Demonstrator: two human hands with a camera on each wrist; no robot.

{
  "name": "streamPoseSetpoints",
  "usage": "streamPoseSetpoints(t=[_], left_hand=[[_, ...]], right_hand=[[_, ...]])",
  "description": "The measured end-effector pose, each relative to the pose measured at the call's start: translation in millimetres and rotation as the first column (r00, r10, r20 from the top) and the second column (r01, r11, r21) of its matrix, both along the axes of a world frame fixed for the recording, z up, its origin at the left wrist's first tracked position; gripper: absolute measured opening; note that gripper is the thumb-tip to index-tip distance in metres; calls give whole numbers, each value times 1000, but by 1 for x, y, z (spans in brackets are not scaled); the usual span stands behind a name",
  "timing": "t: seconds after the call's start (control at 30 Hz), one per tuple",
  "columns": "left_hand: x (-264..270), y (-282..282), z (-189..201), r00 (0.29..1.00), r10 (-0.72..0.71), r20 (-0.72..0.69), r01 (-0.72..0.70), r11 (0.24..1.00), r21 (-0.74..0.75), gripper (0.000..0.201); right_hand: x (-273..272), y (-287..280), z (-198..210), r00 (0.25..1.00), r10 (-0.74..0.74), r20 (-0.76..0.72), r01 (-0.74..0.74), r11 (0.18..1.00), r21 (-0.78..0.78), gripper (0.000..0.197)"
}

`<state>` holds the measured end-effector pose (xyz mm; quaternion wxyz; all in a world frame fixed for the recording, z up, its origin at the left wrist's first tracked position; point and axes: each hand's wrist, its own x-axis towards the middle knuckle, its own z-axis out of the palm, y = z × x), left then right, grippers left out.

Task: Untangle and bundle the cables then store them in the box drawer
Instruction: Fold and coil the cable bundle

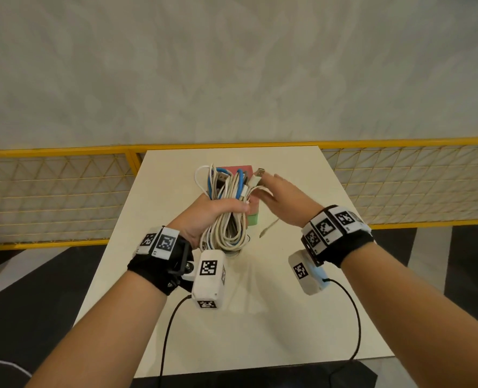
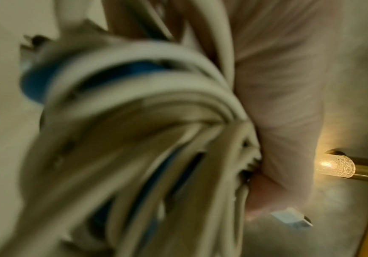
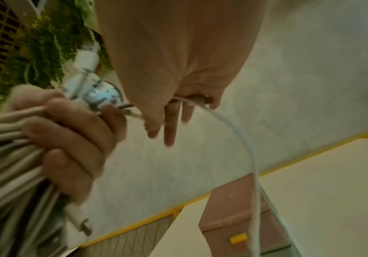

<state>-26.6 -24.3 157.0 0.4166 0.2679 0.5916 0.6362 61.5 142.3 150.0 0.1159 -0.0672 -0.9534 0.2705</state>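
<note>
My left hand [image 1: 218,211] grips a thick bundle of white and blue cables [image 1: 226,197] around its middle, held above the table. The bundle [image 2: 134,121] fills the left wrist view, blurred, against my left palm [image 2: 277,87]. My right hand [image 1: 280,197] is just right of the bundle with its fingers stretched out. It pinches one white cable [image 3: 244,142] near the thumb, and a USB plug [image 1: 260,173] sticks up by the fingertips. That cable's loose end [image 1: 268,228] hangs down to the table. The pink and green box [image 1: 253,218] stands behind the bundle, its drawers closed, one with a yellow handle [image 3: 239,240].
The cream table [image 1: 274,317] is small, with a yellow mesh fence [image 1: 64,197] around its far side and a pale wall behind. Black cords [image 1: 355,317] from the wrist cameras trail over the near table edge. A lit wall lamp [image 2: 337,167] shows in the left wrist view.
</note>
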Motion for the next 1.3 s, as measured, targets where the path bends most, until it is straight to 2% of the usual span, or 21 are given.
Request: streamPoseSetpoints(t=[0.07,0.17,0.23,0.3,0.33,0.4,0.53,0.6,0.63,0.87,1.1,1.17,1.3], left_hand=[[-2,-1,3,998,54,-36,-54,998,9,13],[-1,1,5,972,191,-135,-195,981,-16,9],[3,5,5,945,278,-171,-280,960,14,11],[7,9,5,918,332,-214,-326,943,66,18],[9,11,6,902,359,-240,-348,933,87,20],[11,14,7,876,398,-274,-380,917,120,23],[12,19,9,849,430,-307,-412,903,124,28],[10,19,9,843,428,-326,-425,901,86,54],[10,19,9,842,421,-337,-423,903,72,61],[15,21,15,825,411,-388,-393,910,129,54],[16,22,20,815,408,-411,-372,913,168,45],[19,23,22,824,402,-399,-369,915,161,41],[19,20,22,868,362,-341,-326,932,160,30]], right_hand=[[2,-7,4,999,-39,-4,38,981,-188,12],[-1,-21,8,988,-156,-3,143,914,-379,19],[-7,-34,11,977,-213,-16,161,782,-602,20],[-12,-45,16,972,-235,-5,135,580,-803,25],[-14,-49,17,975,-224,1,112,485,-867,29],[-20,-55,16,975,-223,16,102,381,-919,38],[-21,-62,18,955,-293,50,160,364,-918,46],[-19,-59,19,951,-305,57,166,345,-924,45],[-18,-57,19,952,-299,57,160,331,-930,45],[-9,-54,27,982,-188,17,43,138,-989,44],[-2,-53,40,993,-78,-85,-78,93,-993,42],[-1,-53,42,993,-88,-80,-75,62,-995,42],[4,-54,44,993,-75,-87,-81,72,-994,42]])
